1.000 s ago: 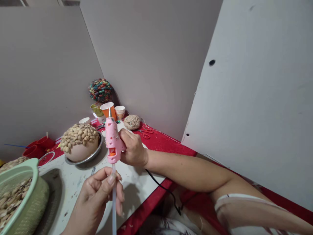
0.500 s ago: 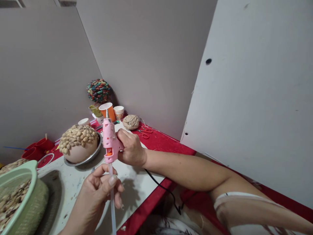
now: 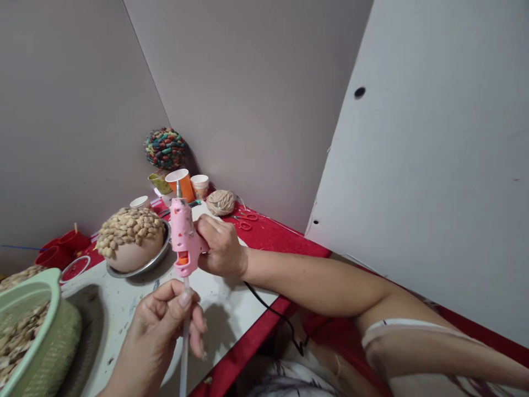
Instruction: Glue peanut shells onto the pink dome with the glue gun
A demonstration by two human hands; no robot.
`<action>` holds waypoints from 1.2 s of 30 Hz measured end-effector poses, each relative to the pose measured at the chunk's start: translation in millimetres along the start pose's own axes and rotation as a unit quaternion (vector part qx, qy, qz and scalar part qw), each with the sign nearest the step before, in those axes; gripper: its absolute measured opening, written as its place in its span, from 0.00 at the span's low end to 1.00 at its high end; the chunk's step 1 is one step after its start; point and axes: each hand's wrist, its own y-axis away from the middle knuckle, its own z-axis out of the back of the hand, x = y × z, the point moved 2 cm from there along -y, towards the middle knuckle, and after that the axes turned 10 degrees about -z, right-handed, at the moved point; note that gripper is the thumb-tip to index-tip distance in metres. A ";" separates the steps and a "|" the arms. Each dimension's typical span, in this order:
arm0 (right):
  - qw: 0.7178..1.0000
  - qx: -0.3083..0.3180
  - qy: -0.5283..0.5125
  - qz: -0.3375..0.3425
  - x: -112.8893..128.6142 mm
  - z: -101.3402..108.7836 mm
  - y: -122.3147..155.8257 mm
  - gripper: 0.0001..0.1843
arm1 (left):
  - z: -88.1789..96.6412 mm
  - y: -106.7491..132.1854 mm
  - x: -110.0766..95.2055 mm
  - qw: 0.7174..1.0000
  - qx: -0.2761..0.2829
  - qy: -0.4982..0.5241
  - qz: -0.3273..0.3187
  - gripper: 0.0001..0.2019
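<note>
My right hand (image 3: 221,245) is wrapped round the handle of a pink glue gun (image 3: 182,237), held with its metal nozzle pointing up and away. A translucent glue stick (image 3: 184,353) enters the back of the gun. Thumb and fingers of my left hand (image 3: 165,317) pinch that stick just below the gun. Behind the gun, to the left, a pale round form (image 3: 138,256) partly covered with nut shells (image 3: 130,226) rests in a metal bowl (image 3: 167,242). The gun's trigger is hidden by my right hand.
A green basket (image 3: 55,286) of shells stands at the near left. Red cups (image 3: 74,241), an orange cup (image 3: 187,190), paper cups (image 3: 200,186), a twine ball (image 3: 220,202), red scissors (image 3: 247,220) and a multicoloured ball (image 3: 165,148) line the back. A black cord (image 3: 273,314) crosses the table edge.
My left thumb and fingers have shifted slightly up the glue stick, closer to the gun. The right hand keeps its grip. The view has moved a little.
</note>
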 end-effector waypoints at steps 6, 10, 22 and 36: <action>1.000 0.009 -0.011 0.000 2.6 -0.1 0.7 0.09 | 1.4 -3.9 0.6 0.999 0.030 0.045 0.010 0.16; 0.999 0.011 -0.033 -0.036 3.0 0.7 -0.5 0.11 | 6.9 -8.6 2.2 0.997 0.046 0.060 -0.002 0.15; 0.874 0.039 -0.370 -0.312 -19.8 -3.7 -20.9 0.16 | 23.4 -22.8 -1.4 0.980 0.038 0.195 0.000 0.17; 0.770 0.198 -0.517 -0.317 1.7 11.6 -20.0 0.13 | 31.9 -11.8 -0.5 0.906 0.273 0.319 0.062 0.35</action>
